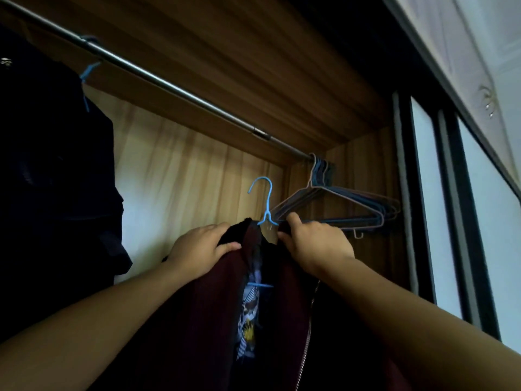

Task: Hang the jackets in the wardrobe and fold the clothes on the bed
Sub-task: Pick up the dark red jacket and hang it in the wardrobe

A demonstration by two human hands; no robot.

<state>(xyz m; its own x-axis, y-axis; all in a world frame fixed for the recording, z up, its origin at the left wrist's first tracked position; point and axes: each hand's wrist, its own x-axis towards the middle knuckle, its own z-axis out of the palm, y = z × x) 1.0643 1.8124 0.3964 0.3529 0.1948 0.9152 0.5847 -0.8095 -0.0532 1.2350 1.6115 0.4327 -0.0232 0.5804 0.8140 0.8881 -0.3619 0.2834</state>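
Left hand and right hand — tight on the maroon jacket; blue hanger inside, below the rail

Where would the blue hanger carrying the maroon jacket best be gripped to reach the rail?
Probably the blue hanger at the twisted neck under its hook, from below: it stands upright, hook free above the jacket collar, opening leftward.

views: one, head-worn | aim: tilted upward and forward into the wardrobe, rail seen from below | range: close, left hand and right hand framed low at centre
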